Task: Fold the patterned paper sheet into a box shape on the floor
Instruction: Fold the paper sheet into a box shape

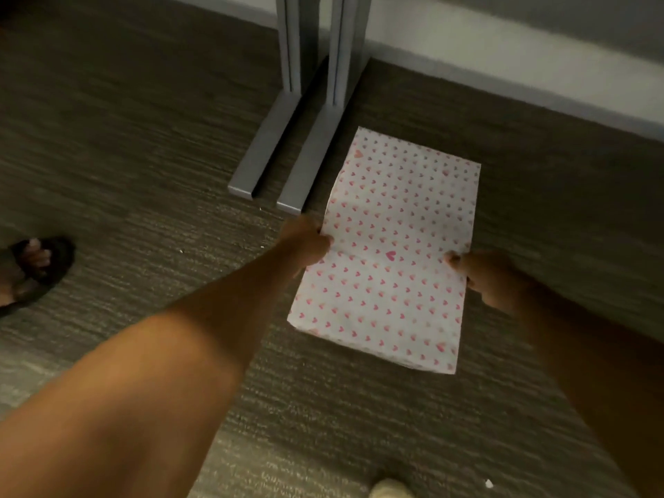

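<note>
A single head-worn wide-angle camera looks forward and steeply down at the carpeted floor from standing or stooping height. Both forearms enter from the bottom edge and reach away from the lens, so the left hand and right hand sit near mid-frame with the heart-patterned paper sheet between them. The far edge of view takes in grey metal desk legs and a pale baseboard. The picture is soft with blur.

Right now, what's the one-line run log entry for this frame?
stage: early fold | heart-patterned paper sheet: creased, over carpet | left hand: grips left edge | right hand: grips right edge | nearby: grey desk legs
</note>
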